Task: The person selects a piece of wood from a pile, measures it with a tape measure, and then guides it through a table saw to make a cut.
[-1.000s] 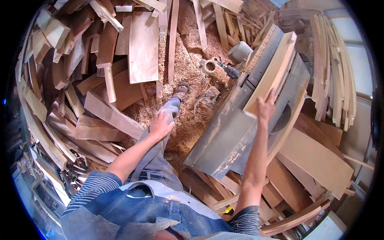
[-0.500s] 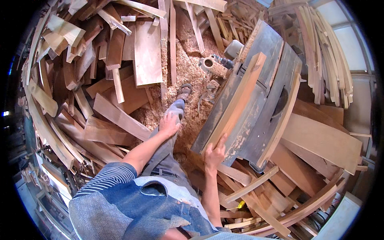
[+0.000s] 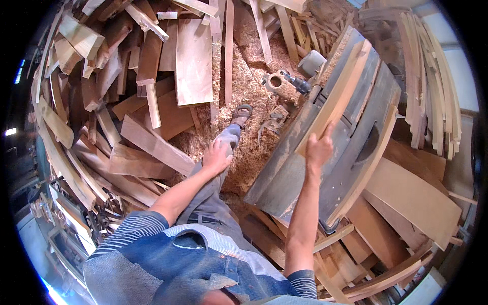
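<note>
My right hand point(image 3: 319, 148) is at the near end of a long wooden plank point(image 3: 338, 89), with thumb and curled fingers against it and the index finger stretched forward. The plank lies lengthwise on the grey metal bed of a jointer-like woodworking machine point(image 3: 284, 170), across the gap in the middle of the bed. My left hand point(image 3: 217, 155) rests on my bent knee with its fingers laid over the trouser leg, holding nothing.
Wood shavings point(image 3: 246, 152) cover the floor around my sandalled foot. Heaped boards point(image 3: 194, 63) fill the left side. A motor-like metal part point(image 3: 278, 82) sits beside the machine. Long slats point(image 3: 419, 81) lean at the far right, and wide boards point(image 3: 412, 193) lie right of the machine.
My right hand has moved forward and right along the machine bed, and the plank has slid away from me with it. My left hand stays on the knee. The view has shifted slightly.
</note>
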A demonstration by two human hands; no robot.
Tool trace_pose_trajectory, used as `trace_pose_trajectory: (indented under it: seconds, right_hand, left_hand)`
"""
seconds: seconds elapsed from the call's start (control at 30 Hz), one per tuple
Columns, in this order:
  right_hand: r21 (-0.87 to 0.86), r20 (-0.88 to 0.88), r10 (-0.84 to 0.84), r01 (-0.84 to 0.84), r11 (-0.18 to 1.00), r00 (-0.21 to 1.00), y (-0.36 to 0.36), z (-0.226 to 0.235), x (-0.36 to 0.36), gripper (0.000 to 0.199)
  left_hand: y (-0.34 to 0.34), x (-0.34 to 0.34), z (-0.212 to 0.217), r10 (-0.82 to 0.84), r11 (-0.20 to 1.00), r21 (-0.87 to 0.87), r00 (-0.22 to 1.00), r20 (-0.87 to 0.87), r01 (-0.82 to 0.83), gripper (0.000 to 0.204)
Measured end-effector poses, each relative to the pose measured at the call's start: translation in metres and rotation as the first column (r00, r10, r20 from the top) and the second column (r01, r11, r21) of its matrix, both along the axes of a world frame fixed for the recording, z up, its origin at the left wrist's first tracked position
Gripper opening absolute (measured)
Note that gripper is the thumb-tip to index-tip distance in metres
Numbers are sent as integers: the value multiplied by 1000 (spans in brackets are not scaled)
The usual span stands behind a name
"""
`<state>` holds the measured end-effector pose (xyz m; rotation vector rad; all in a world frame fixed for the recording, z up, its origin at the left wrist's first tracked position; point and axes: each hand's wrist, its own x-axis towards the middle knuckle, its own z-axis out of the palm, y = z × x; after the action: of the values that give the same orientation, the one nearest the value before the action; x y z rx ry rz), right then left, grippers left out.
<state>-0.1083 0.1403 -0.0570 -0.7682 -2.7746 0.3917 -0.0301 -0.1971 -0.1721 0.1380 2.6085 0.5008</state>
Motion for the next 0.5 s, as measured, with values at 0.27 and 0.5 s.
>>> trace_pose_trajectory:
  seconds: [0.27,0.5]
  right_hand:
    - [0,62,-52,52,999,997,60,5,-115,80]
    - [44,52,-35,33,998,998,115,2,-193,80]
  left_hand:
    - [2,-25,0,39,999,19,999,-1,-39,52]
    - [5,-48,7,38,999,21,999,-3,-37,52]
